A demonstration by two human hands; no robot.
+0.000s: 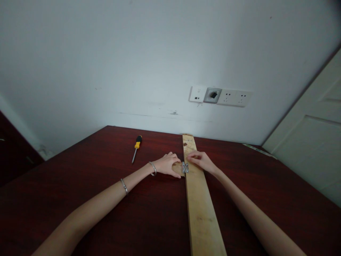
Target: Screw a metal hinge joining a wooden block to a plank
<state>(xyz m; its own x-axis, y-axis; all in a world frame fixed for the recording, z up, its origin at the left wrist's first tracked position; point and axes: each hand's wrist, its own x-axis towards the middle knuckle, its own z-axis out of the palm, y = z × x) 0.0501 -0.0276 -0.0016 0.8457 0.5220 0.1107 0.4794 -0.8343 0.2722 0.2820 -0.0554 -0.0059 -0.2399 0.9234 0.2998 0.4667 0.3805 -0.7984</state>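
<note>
A long pale wooden plank [201, 209] lies lengthwise on the dark red table. Against its left edge sits a small wooden block [178, 170], gripped between the thumb and fingers of my left hand [165, 165]. A silvery metal hinge [185, 167] spans the seam between block and plank. My right hand [204, 161] rests over the plank just beyond the hinge, its thumb and fingertips pinched together; whatever is between them is too small to make out. Left of my left hand lies a screwdriver [137, 144] with a yellow and black handle, its shaft pointing toward me.
The table [149, 217] meets a white wall [133, 64] at the back. Wall sockets [231, 97] are set above its rear edge. A pale panelled door [317, 131] stands to the right, and a thin strip [259, 150] lies along the table's back right edge.
</note>
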